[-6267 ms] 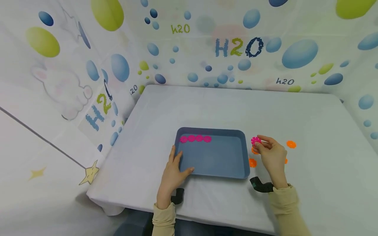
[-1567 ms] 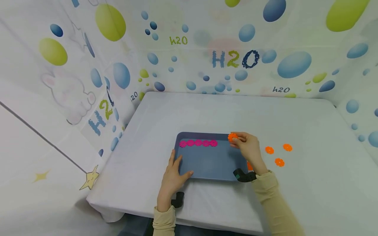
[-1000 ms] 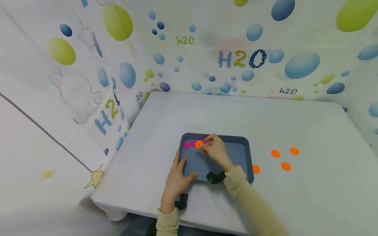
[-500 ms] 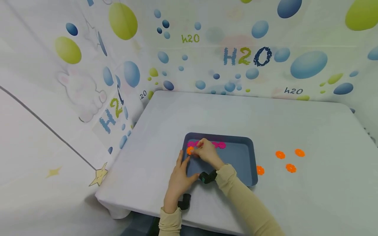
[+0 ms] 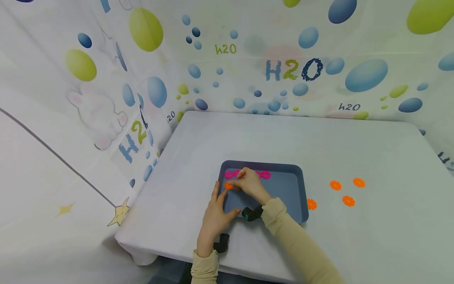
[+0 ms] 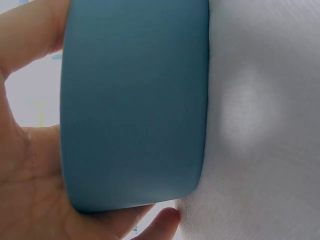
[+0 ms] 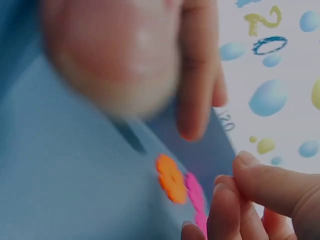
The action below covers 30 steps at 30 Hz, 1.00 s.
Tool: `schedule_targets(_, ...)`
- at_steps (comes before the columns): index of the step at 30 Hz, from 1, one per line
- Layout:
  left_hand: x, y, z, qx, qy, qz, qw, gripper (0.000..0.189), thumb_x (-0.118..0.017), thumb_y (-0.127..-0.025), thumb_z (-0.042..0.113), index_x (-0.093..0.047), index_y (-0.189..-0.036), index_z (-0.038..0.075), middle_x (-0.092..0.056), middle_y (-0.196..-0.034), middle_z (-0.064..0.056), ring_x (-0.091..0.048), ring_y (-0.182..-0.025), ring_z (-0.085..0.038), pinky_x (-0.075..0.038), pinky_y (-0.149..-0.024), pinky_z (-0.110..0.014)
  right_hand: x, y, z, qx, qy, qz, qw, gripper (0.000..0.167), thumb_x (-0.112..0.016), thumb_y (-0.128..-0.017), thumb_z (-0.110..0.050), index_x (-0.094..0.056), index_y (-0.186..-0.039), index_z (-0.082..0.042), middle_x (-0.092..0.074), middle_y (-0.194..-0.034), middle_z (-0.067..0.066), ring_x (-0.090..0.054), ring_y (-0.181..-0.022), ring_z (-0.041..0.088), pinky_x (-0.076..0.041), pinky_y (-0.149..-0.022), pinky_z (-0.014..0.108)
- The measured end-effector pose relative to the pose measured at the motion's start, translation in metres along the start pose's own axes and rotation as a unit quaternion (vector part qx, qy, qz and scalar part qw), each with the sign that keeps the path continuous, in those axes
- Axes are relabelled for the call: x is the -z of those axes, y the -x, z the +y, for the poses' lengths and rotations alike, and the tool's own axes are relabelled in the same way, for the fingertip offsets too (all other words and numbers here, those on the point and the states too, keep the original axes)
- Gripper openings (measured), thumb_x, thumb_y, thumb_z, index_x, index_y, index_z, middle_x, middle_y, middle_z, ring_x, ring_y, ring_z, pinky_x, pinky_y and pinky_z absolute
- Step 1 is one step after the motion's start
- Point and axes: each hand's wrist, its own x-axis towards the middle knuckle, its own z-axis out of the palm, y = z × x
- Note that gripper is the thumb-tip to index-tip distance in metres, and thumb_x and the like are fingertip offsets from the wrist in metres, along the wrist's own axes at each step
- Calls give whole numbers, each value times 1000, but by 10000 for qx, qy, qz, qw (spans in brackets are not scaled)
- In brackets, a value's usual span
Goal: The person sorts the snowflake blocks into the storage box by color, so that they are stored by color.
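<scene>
Orange flower-shaped disc (image 5: 228, 185) lies on the floor of a shallow blue-grey tray (image 5: 289, 189), near its left wall and just in front of the left end of a row of magenta flower-shaped discs (image 5: 266, 174) along the back. From my right wrist its notched face shows, and my right hand (image 5: 252, 186) has hold of nothing there: the fingers are loosely bent beside the disc, over the magenta row, part of which they hide from above. Seen from my head, a fingertip reaches the disc's right edge; I cannot tell from there whether it touches. My left hand (image 5: 214, 215) spans the tray's front left corner, its fingers spread and straight along the left side, the thumb at the front rim; from that wrist I see my palm at the tray's rim. To the right of the tray, four more orange discs (image 5: 348, 201) lie flat on the worktop (image 5: 269, 138), one just beside the tray's wall, the other three in a loose group farther off. White cloth covers the worktop. Black mounts (image 5: 252, 213) sit at my wrists by the cuffs of pale yellow sleeves (image 5: 305, 248). Behind hangs white sheeting (image 5: 248, 23) printed with blue and green ovals and "H2O".
</scene>
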Motion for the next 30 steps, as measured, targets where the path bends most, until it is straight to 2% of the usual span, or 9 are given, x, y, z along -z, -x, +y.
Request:
schedule_targets(4,-1,0,-1,79,23,-40,10000,75,-77,-82,30,-46,-138,-9,-17,-161,-21,-38,-134,-51,-41,-100,-61,26,15,3,351,-148,115,9992,22,-72,-87,-17,-55,-95,-6,-71,-88,12,-72,-84,26,-52,-68,30)
schedule_targets(7,-1,0,-2,87,-17,2,10000,74,-77,-82,30,-47,-138,-8,-17,-161,-21,-38,-134,-51,-41,-101,-61,55,31,3,666,-318,288,9969,20,-69,-91,-19,-55,-99,-6,-73,-100,13,-70,-95,26,-53,-80,37)
schedule_targets(10,0,1,-3,156,-47,-7,9999,75,-76,-82,31,-46,-139,-7,-16,-161,-19,-37,-135,-51,-40,-102,-61,86,48,5,984,-632,624,9912,24,-67,-92,-17,-53,-105,-3,-70,-115,18,-70,-99,14,-53,-87,32)
schedule_targets(13,1,1,-4,201,-64,-38,9998,75,-76,-82,31,-46,-140,-6,-16,-161,-19,-37,-135,-51,-40,-101,-61,114,66,12,1121,-973,1055,9833,27,-65,-93,-14,-50,-109,1,-67,-121,20,-67,-97,-2,-53,-87,20)
schedule_targets(16,2,1,-5,250,-60,-72,9996,75,-76,-83,31,-45,-140,-5,-15,-162,-18,-36,-135,-51,-39,-102,-61,135,83,25,1074,-1102,1464,9772,29,-64,-93,-10,-47,-113,3,-71,-117,3,-63,-95,-11,-50,-85,12)
schedule_targets(20,1,1,-8,307,-61,-114,9994,75,-75,-83,31,-44,-141,-4,-12,-163,-16,-35,-136,-51,-38,-104,-60,151,100,47,825,-1022,1917,9726,32,-64,-93,-9,-47,-116,4,-67,-105,-20,-62,-93,-14,-50,-83,9)
schedule_targets(24,0,0,-9,336,-32,-160,9993,75,-75,-84,30,-44,-142,-4,-11,-163,-16,-33,-138,-49,-37,-105,-60,155,109,69,440,-620,2071,9754,34,-64,-93,-12,-48,-120,2,-68,-121,3,-60,-94,-16,-48,-82,6)
schedule_targets(27,-1,0,-7,355,14,-206,9992,75,-75,-84,29,-43,-142,-5,-11,-163,-16,-33,-139,-49,-36,-106,-60,154,113,84,173,-191,2022,9790,35,-63,-94,-13,-48,-123,0,-60,-133,19,-63,-105,-2,-46,-82,4)
schedule_targets(30,-2,1,-5,359,47,-251,9990,75,-75,-84,29,-42,-143,-5,-10,-163,-15,-32,-139,-49,-36,-105,-61,151,115,95,-24,128,1881,9821,37,-63,-93,-10,-48,-125,0,-58,-135,19,-62,-119,21,-50,-86,11)
